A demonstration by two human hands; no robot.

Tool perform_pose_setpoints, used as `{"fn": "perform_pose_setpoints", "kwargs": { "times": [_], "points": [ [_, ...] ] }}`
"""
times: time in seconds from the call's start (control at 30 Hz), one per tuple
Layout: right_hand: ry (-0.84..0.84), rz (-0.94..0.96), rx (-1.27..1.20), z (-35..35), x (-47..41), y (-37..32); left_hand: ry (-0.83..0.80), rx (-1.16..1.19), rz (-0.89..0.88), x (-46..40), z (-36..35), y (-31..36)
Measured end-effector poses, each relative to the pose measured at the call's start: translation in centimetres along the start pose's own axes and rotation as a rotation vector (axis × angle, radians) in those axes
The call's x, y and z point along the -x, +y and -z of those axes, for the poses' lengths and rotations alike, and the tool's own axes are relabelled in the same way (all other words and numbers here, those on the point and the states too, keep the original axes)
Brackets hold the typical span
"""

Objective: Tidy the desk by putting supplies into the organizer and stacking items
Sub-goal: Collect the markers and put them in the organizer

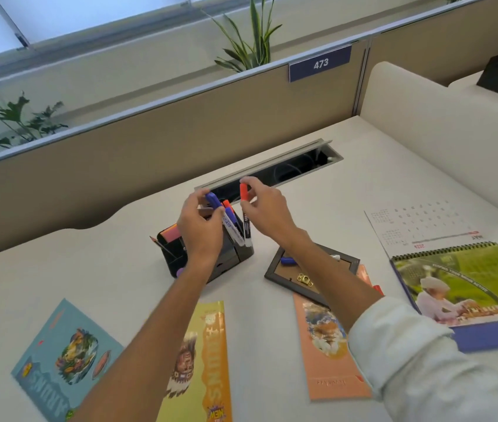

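A black desk organizer [235,254] stands mid-desk. My left hand [200,226] is above it, pinching a blue-capped marker [224,217] whose tip points down into the right compartment. My right hand [267,210] holds a red-capped marker [244,208] upright over the same compartment. Another red-capped marker [227,205] stands in there between them. Orange sticky notes [170,233] and a pencil [162,245] sit in the organizer's left side.
A dark picture frame [278,271] lies face down to the right, with a blue-capped marker [288,260] on it. Three booklets, blue [65,360], yellow [208,360] and salmon [326,360], lie near me. A spiral calendar [460,281] lies at right. An open cable slot [287,170] is behind the organizer.
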State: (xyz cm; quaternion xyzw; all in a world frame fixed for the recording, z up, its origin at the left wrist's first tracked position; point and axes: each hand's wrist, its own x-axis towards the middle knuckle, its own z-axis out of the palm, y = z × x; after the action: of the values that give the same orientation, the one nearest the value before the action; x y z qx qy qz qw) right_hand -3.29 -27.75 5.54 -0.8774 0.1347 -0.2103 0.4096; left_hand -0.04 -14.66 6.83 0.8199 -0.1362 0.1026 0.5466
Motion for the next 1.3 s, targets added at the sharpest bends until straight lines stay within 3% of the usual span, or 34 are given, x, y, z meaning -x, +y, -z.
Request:
{"fn": "perform_pose_setpoints", "kwargs": {
  "times": [0.27,0.73,1.03,1.3],
  "points": [
    [-0.104,0.088,0.083,-4.4,-2.7,0.7,-0.025,-0.069,0.064,-3.5,-2.0,-2.8],
    [-0.228,-0.076,0.053,-6.5,-3.2,4.1,-0.195,-0.221,0.218,-3.6,-3.9,-7.2],
    [-0.024,-0.149,-0.108,-1.7,1.8,5.2,-0.107,-0.126,0.050,0.4,-3.8,-5.3],
    [0.085,-0.356,0.026,4.6,7.0,11.6,-0.288,-0.091,-0.002,6.4,-5.8,-3.5]
  ]
}}
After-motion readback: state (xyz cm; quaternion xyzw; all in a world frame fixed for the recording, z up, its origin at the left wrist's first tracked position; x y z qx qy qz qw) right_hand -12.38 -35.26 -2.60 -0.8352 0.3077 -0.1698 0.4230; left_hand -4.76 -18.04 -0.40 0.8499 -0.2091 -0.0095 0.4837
